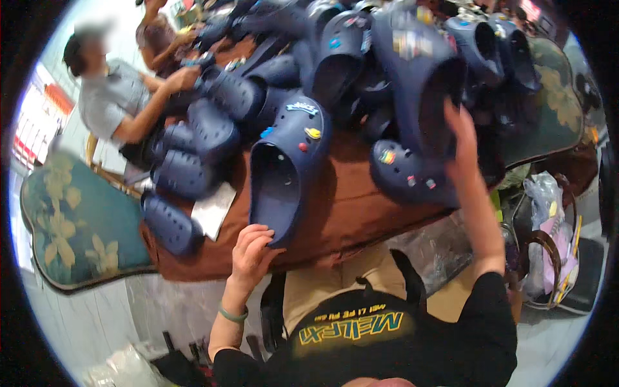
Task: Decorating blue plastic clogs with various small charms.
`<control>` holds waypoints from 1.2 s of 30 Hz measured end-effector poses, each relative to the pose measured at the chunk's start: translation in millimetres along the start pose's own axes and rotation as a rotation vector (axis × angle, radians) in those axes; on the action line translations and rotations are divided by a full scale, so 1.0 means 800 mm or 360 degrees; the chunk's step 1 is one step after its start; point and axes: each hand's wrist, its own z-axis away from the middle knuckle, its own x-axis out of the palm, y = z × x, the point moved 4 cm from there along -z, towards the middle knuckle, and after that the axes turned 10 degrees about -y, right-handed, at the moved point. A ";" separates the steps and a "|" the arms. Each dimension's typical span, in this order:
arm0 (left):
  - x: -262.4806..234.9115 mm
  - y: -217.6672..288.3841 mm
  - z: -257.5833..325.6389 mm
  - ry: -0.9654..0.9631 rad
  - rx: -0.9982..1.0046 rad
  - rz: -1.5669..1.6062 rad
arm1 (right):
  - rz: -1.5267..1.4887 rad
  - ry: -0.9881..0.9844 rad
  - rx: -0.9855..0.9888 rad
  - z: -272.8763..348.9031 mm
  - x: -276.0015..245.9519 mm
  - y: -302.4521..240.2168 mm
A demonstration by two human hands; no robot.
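This looks like a small workshop for shoes. Lots of dark blue clogs (213, 129) lie in a big heap on a table draped in brown cloth (335, 213), far more than one family wears. Some have bright little charms (313, 133) on top. A person in a grey shirt (103, 97) and another person (158, 39) have their hands busy at the far left side. The green chairs (77, 219) have flowers on them (they look like dining room chairs), so it may be a room in a house; I cannot tell.
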 end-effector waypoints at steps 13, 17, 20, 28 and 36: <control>-0.018 0.025 0.063 -0.0408 -0.0331 -0.0191 | 0.0847 -0.0358 0.0137 -0.358 0.079 0.046; -0.002 0.023 0.010 -0.0212 -0.0334 0.0031 | 0.2141 -0.0021 -0.0084 -0.396 0.017 0.044; 0.016 0.003 -0.020 -0.0376 -0.0923 0.0715 | 0.2196 0.0312 0.0024 -0.352 0.083 0.077; 0.108 -0.052 -0.077 0.0043 -0.1449 0.2216 | 0.2169 0.0481 -0.0701 -0.260 0.102 0.022; 0.088 -0.030 -0.042 0.0027 -0.1439 0.2309 | 0.1696 -0.1011 -0.1187 -0.012 0.160 0.076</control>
